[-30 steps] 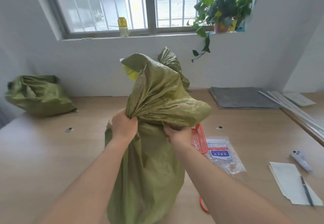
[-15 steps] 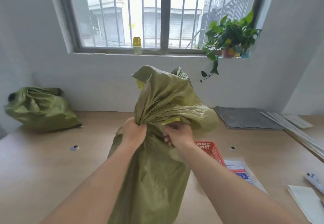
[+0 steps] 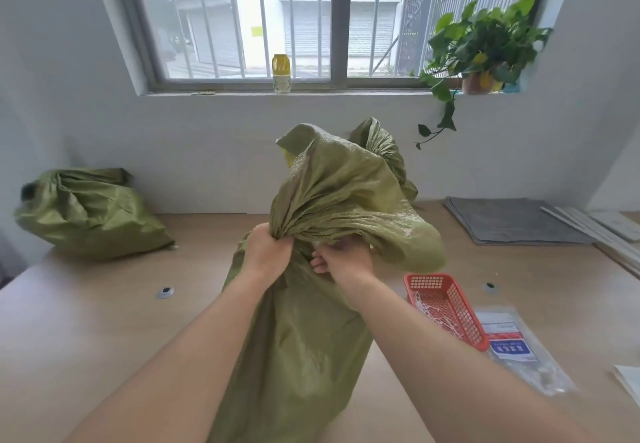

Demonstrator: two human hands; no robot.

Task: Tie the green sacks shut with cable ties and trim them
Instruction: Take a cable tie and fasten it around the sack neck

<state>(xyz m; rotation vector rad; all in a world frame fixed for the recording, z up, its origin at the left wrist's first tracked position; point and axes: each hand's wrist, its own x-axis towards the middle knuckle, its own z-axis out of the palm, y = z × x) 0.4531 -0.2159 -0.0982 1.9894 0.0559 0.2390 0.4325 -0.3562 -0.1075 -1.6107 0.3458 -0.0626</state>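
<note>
The left hand [image 3: 268, 255] clenches the sack [image 3: 304, 345] at its gathered neck; the right hand [image 3: 346, 264] pinches cloth just beside (tie unseen). Slackening may let the folds spring open.

Upright sack [image 3: 311, 304] standing on table [image 3: 86, 321], second sack [image 3: 90, 214] well left of it, third sack [image 3: 381, 144] just behind it, basket [image 3: 446, 307] just right, packet [image 3: 519, 349] farther right, mat [image 3: 509, 220] behind right, bottle [image 3: 281, 73] on windowsill behind.
</note>
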